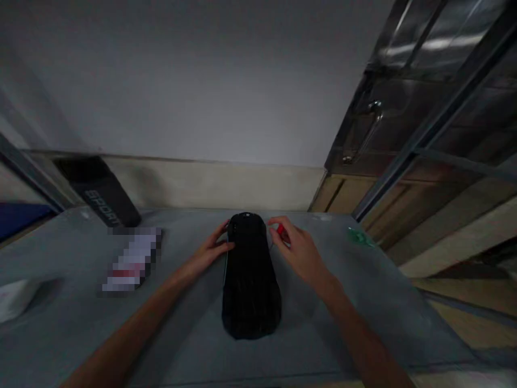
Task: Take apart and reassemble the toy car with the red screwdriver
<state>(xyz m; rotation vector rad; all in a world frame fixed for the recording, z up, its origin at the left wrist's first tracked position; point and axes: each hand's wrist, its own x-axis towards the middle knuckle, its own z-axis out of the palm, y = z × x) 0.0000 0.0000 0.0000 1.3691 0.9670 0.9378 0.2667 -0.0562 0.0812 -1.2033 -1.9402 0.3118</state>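
Observation:
A black toy car (250, 275) lies lengthwise on the grey table in front of me, apparently with its dark underside up. My left hand (212, 245) grips its far left side, the thumb on top and the fingers along the edge. Just off the car's far right side, my right hand (297, 245) is closed around a small screwdriver (281, 230) with a red handle. Its thin shaft points down beside the car, and my fingers cover most of the handle. Where its tip ends I cannot tell.
Left of the car are a blurred-out flat item (133, 261), a black box (99, 191) marked SPORT leaning on the wall, and a white object (16, 299). A green plastic scrap (359, 237) lies near the right edge of the table (181, 345). A metal door (388, 118) stands beyond.

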